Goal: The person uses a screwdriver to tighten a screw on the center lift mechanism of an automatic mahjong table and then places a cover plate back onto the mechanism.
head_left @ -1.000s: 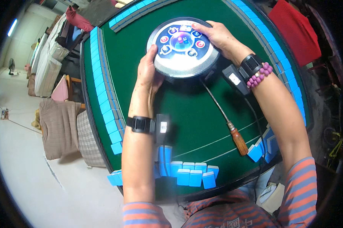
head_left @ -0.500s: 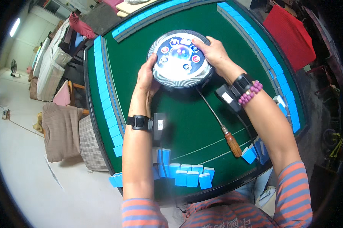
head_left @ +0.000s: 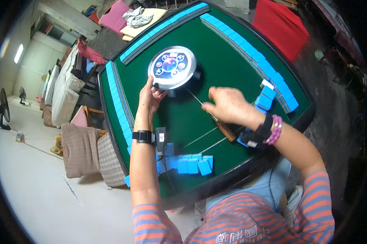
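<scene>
We find the round console point(head_left: 171, 67) over the green table point(head_left: 220, 61), left hand point(head_left: 152, 94) clamped on it | right hand point(head_left: 231, 106) beside the screwdriver point(head_left: 225, 131), grip unclear | we judge one-sided support could tip the console

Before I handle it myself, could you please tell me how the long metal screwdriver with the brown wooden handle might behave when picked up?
The screwdriver would probably feel stiff, given its thin, straight metal shaft. Its much thicker handle likely puts weight at that end. It may roll little on the green cloth-like tabletop.
</scene>
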`<action>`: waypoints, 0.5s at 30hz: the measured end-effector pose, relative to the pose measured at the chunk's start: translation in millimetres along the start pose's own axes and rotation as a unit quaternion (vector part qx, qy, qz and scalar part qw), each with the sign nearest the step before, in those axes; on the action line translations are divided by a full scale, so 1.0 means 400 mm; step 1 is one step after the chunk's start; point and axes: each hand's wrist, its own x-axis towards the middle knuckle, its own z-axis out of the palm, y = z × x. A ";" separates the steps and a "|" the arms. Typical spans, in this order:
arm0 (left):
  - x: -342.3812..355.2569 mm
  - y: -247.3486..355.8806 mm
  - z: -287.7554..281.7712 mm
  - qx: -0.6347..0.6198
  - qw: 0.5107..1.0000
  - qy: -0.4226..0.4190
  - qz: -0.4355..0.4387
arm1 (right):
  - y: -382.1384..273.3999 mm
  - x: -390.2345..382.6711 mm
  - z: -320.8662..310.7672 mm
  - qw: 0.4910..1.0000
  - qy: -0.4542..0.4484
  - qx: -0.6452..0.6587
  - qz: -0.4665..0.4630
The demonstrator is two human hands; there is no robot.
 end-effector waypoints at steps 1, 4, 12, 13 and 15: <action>-0.007 -0.002 0.008 0.009 1.000 -0.005 -0.002 | -0.009 -0.037 0.029 0.998 -0.014 -0.063 -0.001; -0.035 -0.023 0.028 -0.021 0.999 0.005 -0.034 | 0.003 -0.086 0.120 0.988 0.018 -0.149 -0.040; -0.097 -0.041 0.013 0.022 0.998 0.004 -0.055 | -0.020 -0.239 0.011 0.995 0.048 0.089 0.002; -0.099 -0.041 0.021 0.029 0.998 0.008 -0.055 | -0.012 -0.283 -0.004 0.989 0.043 0.142 0.015; -0.104 -0.034 0.024 0.024 0.998 0.002 -0.057 | 0.020 -0.381 -0.008 0.978 0.069 0.196 0.012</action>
